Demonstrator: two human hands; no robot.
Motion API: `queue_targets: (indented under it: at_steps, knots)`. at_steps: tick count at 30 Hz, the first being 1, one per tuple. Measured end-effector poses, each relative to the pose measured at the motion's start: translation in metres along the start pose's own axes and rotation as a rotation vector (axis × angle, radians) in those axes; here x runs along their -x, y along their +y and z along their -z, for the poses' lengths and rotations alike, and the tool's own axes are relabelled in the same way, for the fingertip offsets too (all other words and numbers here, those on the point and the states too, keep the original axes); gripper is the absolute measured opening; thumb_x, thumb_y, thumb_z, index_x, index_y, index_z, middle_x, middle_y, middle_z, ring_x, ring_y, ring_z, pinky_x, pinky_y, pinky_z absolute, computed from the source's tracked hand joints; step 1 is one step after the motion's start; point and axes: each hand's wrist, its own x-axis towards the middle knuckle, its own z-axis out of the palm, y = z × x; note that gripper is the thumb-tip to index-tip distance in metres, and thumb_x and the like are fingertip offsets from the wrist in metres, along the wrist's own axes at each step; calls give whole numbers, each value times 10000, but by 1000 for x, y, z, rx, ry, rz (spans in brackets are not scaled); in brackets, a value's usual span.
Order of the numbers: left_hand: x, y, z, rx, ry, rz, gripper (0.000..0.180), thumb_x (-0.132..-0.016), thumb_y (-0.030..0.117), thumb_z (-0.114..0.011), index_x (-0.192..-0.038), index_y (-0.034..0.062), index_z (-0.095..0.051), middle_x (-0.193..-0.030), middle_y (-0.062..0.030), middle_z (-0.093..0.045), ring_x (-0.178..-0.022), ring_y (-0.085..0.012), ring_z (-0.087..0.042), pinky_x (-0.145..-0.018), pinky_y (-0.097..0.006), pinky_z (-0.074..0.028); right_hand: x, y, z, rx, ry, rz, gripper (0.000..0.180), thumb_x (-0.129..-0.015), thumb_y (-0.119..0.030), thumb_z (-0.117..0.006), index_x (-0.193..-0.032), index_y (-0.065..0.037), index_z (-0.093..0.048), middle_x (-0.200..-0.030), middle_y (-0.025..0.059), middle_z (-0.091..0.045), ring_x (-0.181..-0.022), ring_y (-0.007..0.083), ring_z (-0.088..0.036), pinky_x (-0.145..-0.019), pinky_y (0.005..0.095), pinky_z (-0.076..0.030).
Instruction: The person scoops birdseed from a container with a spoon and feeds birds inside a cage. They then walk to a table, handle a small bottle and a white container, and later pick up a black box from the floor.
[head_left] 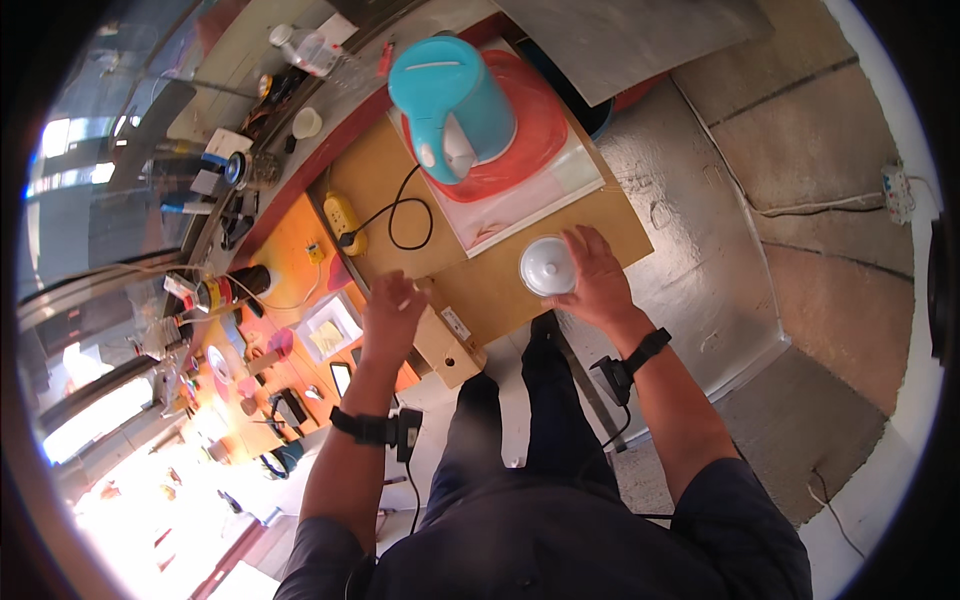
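A small white round lidded bowl [547, 266] with a knob on top stands near the front right of the brown tabletop [590, 228]. My right hand [600, 278] curves round its right side, fingers at the far edge and thumb at the near edge. Toward the left, my left hand [393, 312] hovers with loosely bent fingers, and nothing shows in it. Beside that hand is a brown cardboard box [447, 347] with a label and a dark hole, at the table's front edge. Whether the left fingers touch the box cannot be made out.
Farther back, a turquoise kettle [455, 105] stands on a red plastic piece [535, 130]. A yellow power strip [345, 222] with a black cord [425, 205] lies at the left. An orange table [290, 310] holds bottles, a white tray and small items. A grey panel [640, 40] overhangs the back right.
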Motion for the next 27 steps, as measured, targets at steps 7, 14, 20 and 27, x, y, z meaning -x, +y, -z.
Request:
queue_targets:
  at_steps: [7, 14, 20, 27]
  knots:
    - [111, -59, 15, -13, -109, 54, 488, -869, 211, -805, -1239, -15, -581, -1131, -161, -722, -1064, -258, -720, -925, -364, -567, -108, -79, 13, -528, 198, 115, 653, -860, -365, -814, -1375, -41, -580, -1229, 145, -669, -1025, 269, -695, -805, 342, -568]
    - [200, -142, 27, 99, -56, 246, 483, -848, 189, -817, -1222, -13, -587, -1072, -172, -737, -991, -260, -746, -877, -366, -588, -157, -126, 15, -1043, 7, -78, 468, -958, -301, -744, -1330, -43, -621, -1158, 67, -705, -887, 130, -727, -631, 249, -547]
    - [267, -196, 23, 183, -30, 411, 468, -848, 189, -811, -1214, -9, -597, -1057, -156, -738, -946, -247, -743, -859, -368, -589, -165, -129, 10, -883, 69, -90, 426, -999, -274, -692, -1326, -17, -599, -1162, 72, -700, -917, 160, -736, -609, 246, -524]
    - [328, -266, 35, 267, -4, 513, 568, -835, 295, -802, -1279, 6, -596, -1123, -167, -725, -1035, -274, -711, -918, -381, -566, -158, -100, 13, -839, 23, -64, 471, -1044, -400, -609, -1381, -72, -579, -1270, 36, -664, -1128, 226, -675, -909, 326, -538]
